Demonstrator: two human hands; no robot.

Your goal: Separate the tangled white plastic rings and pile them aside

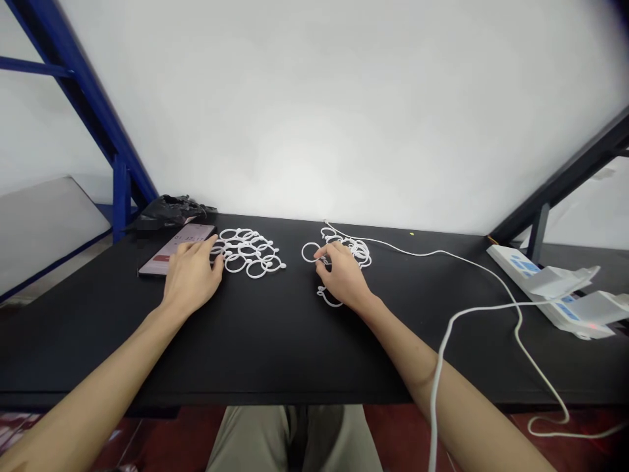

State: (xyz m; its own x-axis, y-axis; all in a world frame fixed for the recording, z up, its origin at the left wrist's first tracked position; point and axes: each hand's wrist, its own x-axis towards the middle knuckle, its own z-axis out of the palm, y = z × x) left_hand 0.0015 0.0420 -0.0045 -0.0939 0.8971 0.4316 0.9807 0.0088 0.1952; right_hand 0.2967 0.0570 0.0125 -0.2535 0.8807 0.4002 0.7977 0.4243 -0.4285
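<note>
My right hand (343,272) pinches a white plastic ring (310,252) between thumb and fingertips. Behind and partly under that hand lies a loose pile of similar white rings (362,252), and one more ring (331,301) shows below the palm. My left hand (193,270) rests on the table with its thumb apart from the fingers. Its fingertips are at the left edge of a spread of several overlapping white rings (250,251), each with a small round knob. Whether the left fingertips press on a ring is hard to see.
A phone (170,251) lies beside my left hand, with crumpled black plastic (171,211) behind it. A white cable (442,252) runs across the black table (275,347) and over my right forearm. A power strip (545,288) with plugs sits at right. A white wall (295,118) stands behind.
</note>
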